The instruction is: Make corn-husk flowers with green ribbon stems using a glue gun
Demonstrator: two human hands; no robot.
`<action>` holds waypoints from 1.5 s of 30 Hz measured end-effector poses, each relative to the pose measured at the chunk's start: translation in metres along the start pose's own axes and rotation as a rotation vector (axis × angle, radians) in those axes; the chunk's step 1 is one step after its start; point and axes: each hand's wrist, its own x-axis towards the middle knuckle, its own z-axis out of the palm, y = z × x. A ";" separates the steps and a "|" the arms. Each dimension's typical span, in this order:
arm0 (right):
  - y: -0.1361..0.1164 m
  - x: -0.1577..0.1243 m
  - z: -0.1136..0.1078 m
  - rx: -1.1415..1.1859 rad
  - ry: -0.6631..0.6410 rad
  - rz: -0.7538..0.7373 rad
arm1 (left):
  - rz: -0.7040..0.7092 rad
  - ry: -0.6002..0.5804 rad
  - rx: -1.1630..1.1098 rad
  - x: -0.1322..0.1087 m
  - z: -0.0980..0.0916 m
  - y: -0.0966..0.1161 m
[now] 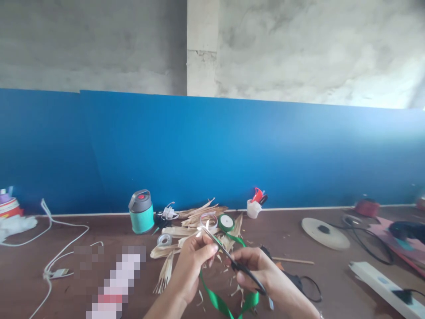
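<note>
My right hand (257, 268) is closed round the black handles of a pair of scissors (247, 272). Their blades reach up and left, passing close by the fingertips of my left hand (195, 261). Between thumb and fingers, that hand pinches a pale strip (200, 229) that looks like corn husk; most of it is hidden. Green ribbon (217, 301) loops on the table below both hands, and a green ribbon spool (226, 222) lies just behind them. Dry corn husks (171, 250) are spread behind and left of my left hand, one cut into a fringe. Small husk scraps (237, 290) lie between my arms.
A teal flask (142, 217), a roll of clear tape (164, 240) and a white cup of tools (254, 209) stand towards the blue partition (232, 155). White cables (63, 248) lie left. Right are a stick (294, 260), a glass lid (325, 234) and a power strip (385, 283).
</note>
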 end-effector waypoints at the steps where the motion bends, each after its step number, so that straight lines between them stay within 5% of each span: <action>1: 0.000 0.000 0.000 -0.005 -0.006 -0.006 | 0.003 0.000 -0.004 0.000 0.000 0.000; 14: 0.003 0.002 -0.005 -0.057 -0.041 0.063 | 0.046 -0.002 -0.113 0.002 -0.006 -0.004; 21: 0.019 -0.002 -0.042 -0.101 -0.281 0.213 | 0.161 -0.039 -0.231 0.014 -0.023 -0.002; 25: 0.047 0.012 -0.048 -0.868 0.199 0.146 | 0.183 -0.194 -0.223 0.014 -0.030 0.002; 28: 0.064 0.030 -0.038 -1.057 0.343 0.080 | 0.156 -0.330 -0.198 0.013 -0.031 0.002; 34: 0.080 0.058 -0.019 -1.194 0.335 0.033 | 0.121 -0.440 -0.146 0.010 -0.031 -0.002; 41: 0.084 0.059 -0.025 -1.190 0.263 -0.030 | 0.217 -0.415 -0.086 0.012 -0.030 -0.005; 45: 0.072 0.052 -0.021 -1.144 0.329 -0.078 | 0.252 -0.375 -0.034 0.013 -0.028 -0.008</action>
